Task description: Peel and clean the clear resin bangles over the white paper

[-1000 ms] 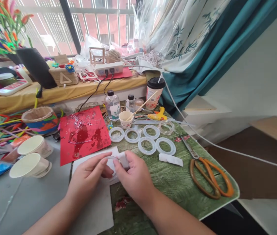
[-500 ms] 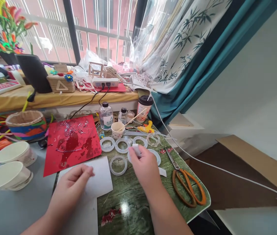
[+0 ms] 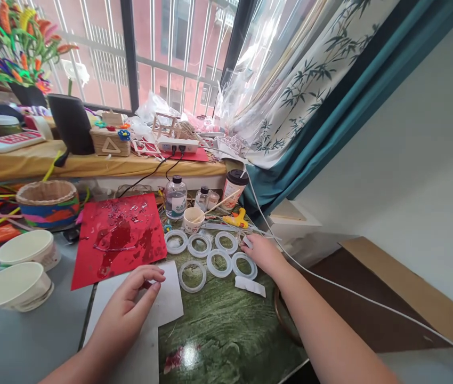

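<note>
My left hand [image 3: 128, 306] hovers over white paper [image 3: 170, 296], its fingers loosely curled, thumb apart, with nothing in it. Out at the right, my right hand [image 3: 264, 253] pinches a small folded white paper piece [image 3: 247, 242]. Its fingertips are at the clear rings lying near the yellow glue gun [image 3: 237, 218]; whether they grip a ring is hidden. A clear ring [image 3: 180, 276] lies alone beside the paper. Several milky ring molds [image 3: 210, 262] lie in two rows between my hands. A white paper strip [image 3: 250, 286] rests below them.
A red sheet [image 3: 86, 256] with glossy wet patches lies left. A paper cup [image 3: 192, 226] with a stick, a clear bottle [image 3: 176, 205] and a lidded drink cup [image 3: 232, 194] stand behind the molds. Scissors [image 3: 284, 320] are partly under my right forearm. Two paper cups [image 3: 10, 301] tilt at left.
My hands have parted. The clear ring they held now lies on the table by the white paper. My right hand has moved right to the other clear rings, with the folded paper.
</note>
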Action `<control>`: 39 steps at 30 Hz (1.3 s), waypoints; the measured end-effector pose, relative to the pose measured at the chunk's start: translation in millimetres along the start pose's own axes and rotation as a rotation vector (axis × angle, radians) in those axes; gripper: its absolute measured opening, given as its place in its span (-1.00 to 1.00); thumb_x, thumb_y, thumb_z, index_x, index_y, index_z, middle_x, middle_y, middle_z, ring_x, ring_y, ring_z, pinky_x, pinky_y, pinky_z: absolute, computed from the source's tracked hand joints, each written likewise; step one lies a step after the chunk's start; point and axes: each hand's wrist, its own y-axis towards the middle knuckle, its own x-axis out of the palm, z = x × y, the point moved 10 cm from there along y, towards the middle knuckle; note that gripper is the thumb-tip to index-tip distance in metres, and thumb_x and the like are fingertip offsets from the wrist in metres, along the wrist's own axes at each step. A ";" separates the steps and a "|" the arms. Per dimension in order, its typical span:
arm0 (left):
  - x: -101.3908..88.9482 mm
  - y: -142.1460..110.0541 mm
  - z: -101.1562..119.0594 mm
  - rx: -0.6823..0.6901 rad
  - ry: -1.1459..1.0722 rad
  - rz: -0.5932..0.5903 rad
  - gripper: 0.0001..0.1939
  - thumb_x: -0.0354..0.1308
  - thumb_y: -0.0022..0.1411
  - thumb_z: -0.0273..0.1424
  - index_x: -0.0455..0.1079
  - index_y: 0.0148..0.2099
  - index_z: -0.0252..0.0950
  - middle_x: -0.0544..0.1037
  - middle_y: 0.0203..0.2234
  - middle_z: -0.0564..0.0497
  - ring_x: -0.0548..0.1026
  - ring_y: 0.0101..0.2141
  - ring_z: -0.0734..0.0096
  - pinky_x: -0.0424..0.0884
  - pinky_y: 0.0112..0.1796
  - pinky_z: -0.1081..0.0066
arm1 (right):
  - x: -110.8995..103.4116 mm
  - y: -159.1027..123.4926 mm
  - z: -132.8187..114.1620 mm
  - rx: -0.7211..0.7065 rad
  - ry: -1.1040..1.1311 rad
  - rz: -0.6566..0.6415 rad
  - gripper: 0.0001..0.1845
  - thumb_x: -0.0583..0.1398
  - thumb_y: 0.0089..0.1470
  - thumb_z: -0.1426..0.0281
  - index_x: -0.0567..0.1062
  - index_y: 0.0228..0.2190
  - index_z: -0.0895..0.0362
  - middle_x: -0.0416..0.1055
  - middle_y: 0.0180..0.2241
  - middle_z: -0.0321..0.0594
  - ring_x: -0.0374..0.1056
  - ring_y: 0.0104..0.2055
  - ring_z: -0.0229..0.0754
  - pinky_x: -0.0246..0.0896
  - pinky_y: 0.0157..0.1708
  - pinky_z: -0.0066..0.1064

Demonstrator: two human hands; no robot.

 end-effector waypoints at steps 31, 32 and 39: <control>0.4 -6.6 30.2 0.171 0.127 0.027 -0.43 0.33 0.28 -0.40 0.41 0.31 -0.04 0.44 0.07 -0.10 0.48 -0.15 0.25 0.45 -0.06 0.24 | 108.9 -131.5 -194.5 0.034 1.486 -0.545 -0.34 0.23 0.16 -0.24 0.53 -0.25 0.15 0.37 -0.58 -0.37 0.26 -0.63 -0.31 0.17 -0.60 -0.48; 2.3 -5.3 29.2 0.156 0.123 0.013 -0.42 0.35 0.28 -0.38 0.41 0.32 -0.04 0.45 0.03 -0.08 0.47 -0.22 0.30 0.46 -0.10 0.25 | 109.9 -131.7 -192.6 0.060 1.496 -0.552 -0.32 0.24 0.14 -0.24 0.55 -0.22 0.16 0.36 -0.61 -0.39 0.23 -0.64 -0.32 0.13 -0.62 -0.50; 9.1 1.9 4.1 -0.121 -0.253 -0.012 -0.39 0.55 0.02 -0.28 0.53 0.12 -0.19 0.46 -0.39 0.14 0.34 -0.52 0.53 0.35 -0.43 0.47 | 107.7 -135.6 -187.3 0.153 1.643 -0.607 -0.32 0.44 -0.07 -0.18 0.62 -0.29 0.20 0.34 -0.62 -0.40 0.18 -0.64 -0.39 0.04 -0.67 -0.58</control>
